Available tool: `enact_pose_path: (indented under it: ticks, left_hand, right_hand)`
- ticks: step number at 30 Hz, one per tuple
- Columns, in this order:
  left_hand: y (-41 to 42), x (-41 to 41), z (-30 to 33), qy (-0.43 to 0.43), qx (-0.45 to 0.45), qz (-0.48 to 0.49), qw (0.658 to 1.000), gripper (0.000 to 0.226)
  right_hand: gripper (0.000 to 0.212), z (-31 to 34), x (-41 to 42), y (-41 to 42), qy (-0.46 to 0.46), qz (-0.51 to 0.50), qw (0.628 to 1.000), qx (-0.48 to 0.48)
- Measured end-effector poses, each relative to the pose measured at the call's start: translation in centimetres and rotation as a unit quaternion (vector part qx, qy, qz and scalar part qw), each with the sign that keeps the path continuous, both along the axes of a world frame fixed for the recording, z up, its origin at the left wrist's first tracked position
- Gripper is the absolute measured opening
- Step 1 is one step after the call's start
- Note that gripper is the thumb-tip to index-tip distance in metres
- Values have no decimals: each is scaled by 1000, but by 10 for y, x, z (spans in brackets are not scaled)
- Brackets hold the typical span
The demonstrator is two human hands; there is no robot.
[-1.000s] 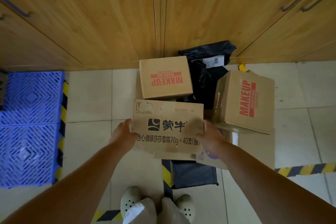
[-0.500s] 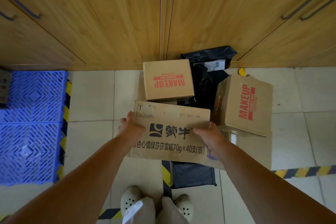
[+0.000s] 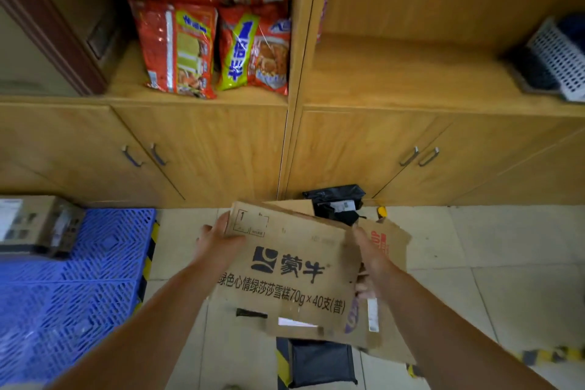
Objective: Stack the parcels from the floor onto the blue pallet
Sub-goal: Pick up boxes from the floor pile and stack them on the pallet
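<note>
While both arms are reaching forward, the wooden cabinet [image 3: 221,152] is filling the upper part of the view, and every place below is given relative to the printed cardboard box [image 3: 294,272]. The tiled floor [image 3: 506,263] is spreading out beneath and to the right of the box. The blue pallet [image 3: 79,288] is lying on the floor to the left of the box, well apart from it, and is carrying a taped parcel [image 3: 34,225] at its far corner. The box itself is being held above the floor, tilted, with its printed face turned up. A second carton with red lettering [image 3: 389,241] is showing just behind its right edge. Above the box, on the cabinet shelf, red snack bags [image 3: 215,44] are standing upright. A black bag [image 3: 335,203] is peeking out beyond its far edge, and a dark pouch [image 3: 323,364] is lying below it. The left hand [image 3: 215,241] is gripping the box's left edge with curled fingers. The right hand [image 3: 368,263] is gripping the right edge, fingers wrapping underneath.
</note>
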State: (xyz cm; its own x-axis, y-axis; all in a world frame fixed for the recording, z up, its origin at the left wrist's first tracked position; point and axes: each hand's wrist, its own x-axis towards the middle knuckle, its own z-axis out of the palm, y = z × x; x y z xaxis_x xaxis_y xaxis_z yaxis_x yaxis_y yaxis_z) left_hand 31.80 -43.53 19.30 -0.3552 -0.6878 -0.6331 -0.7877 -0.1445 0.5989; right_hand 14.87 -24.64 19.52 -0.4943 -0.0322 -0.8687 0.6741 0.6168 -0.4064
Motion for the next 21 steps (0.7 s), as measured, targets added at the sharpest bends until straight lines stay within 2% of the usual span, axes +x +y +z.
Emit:
enact_pose_path:
  ticks: [6, 8, 12, 16, 18, 21]
  left_hand:
    - [-11, 15, 108, 139, 31, 66, 988, 29]
    - [-17, 25, 134, 174, 29, 86, 981, 28]
    - [-28, 53, 183, 211, 5, 114, 971, 39]
    - [-34, 80, 218, 232, 8, 128, 964, 52]
    - [-40, 93, 229, 216, 1, 117, 969, 56]
    - [-50, 117, 241, 183, -9, 78, 980, 66]
  right_hand:
    - [85, 113, 27, 1, -15, -52, 997, -55]
    - [81, 143, 39, 1, 0, -63, 994, -84]
    - [74, 192, 60, -3, 20, -47, 990, -128]
    - [53, 231, 79, -11, 83, -14, 986, -141]
    - [47, 243, 87, -15, 112, 15, 983, -146]
    - [55, 253, 94, -19, 133, 32, 977, -165]
